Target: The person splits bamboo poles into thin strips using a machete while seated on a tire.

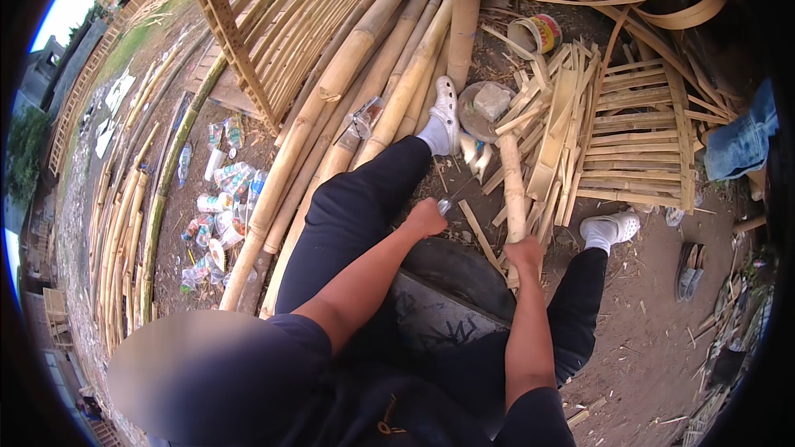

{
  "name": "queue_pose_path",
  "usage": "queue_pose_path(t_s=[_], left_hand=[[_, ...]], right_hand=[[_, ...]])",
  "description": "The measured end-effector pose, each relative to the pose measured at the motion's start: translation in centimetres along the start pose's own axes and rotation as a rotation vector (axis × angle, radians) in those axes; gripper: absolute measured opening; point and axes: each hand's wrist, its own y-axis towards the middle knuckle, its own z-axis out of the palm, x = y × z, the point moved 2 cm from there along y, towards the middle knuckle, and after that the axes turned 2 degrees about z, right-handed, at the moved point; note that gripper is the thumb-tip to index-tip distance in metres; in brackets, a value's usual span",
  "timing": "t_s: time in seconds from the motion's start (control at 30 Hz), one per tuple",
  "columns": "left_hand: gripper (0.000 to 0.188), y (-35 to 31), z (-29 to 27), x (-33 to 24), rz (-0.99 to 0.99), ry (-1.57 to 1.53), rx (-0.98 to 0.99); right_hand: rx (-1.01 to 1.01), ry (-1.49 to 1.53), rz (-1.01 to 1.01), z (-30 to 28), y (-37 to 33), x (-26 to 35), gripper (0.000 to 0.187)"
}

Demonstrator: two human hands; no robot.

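Observation:
My right hand (523, 253) is wrapped round the near end of a bamboo pole (514, 186), which points away from me between my legs. My left hand (426, 218) is closed, and a small shiny piece (445, 205) sticks out past its fingers; its kind is unclear. The two hands are apart. Just past the pole's far end, a pale block (493, 102) rests on a round grey base (477, 122). Split bamboo strips (565, 128) lie heaped along the pole's right side. Below my hands is a dark curved rim (464, 269), partly hidden by my legs.
Long bamboo poles (352, 79) lie under and beside my left leg. A slatted bamboo panel (633, 136) stands on the right, near another person's denim clothing (745, 136). A bucket (534, 35) is at the back. Plastic litter (228, 207) covers the left ground; sandals (689, 271) lie right.

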Motion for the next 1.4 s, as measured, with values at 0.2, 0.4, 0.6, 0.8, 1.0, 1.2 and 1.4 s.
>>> queue_pose_path(t_s=[0.2, 0.4, 0.6, 0.8, 1.0, 1.2, 1.4], left_hand=[[0.026, -0.3, -0.8, 2.7, -0.051, 0.01, -0.069], [0.027, 1.6, 1.1, 4.3, 0.001, 0.003, -0.074], [0.023, 0.5, 0.4, 1.8, -0.023, 0.035, -0.036], [0.02, -1.6, -2.5, 0.7, -0.015, -0.005, -0.044], [0.018, -2.4, -5.7, -0.7, 0.023, -0.012, -0.02], [0.019, -0.7, -3.4, 0.0, 0.041, 0.08, 0.018], [0.019, 3.1, -0.5, 2.4, 0.105, 0.08, -0.013]], right_hand=[[0.031, 0.262, -0.147, -5.6, -0.6, 3.4, 0.037], [-0.309, 0.69, -0.38, -12.7, -4.1, 7.5, 0.03], [0.148, -0.114, 0.062, -1.9, -0.9, 1.1, 0.045], [0.197, 0.018, 0.08, -3.7, -0.9, 1.4, 0.05], [0.143, 0.246, 0.061, -6.5, -2.2, 0.7, 0.057], [0.184, 0.281, -0.003, -8.0, -3.4, 1.5, 0.059], [0.238, 0.236, -0.004, -4.8, -2.1, 1.1, 0.053]])
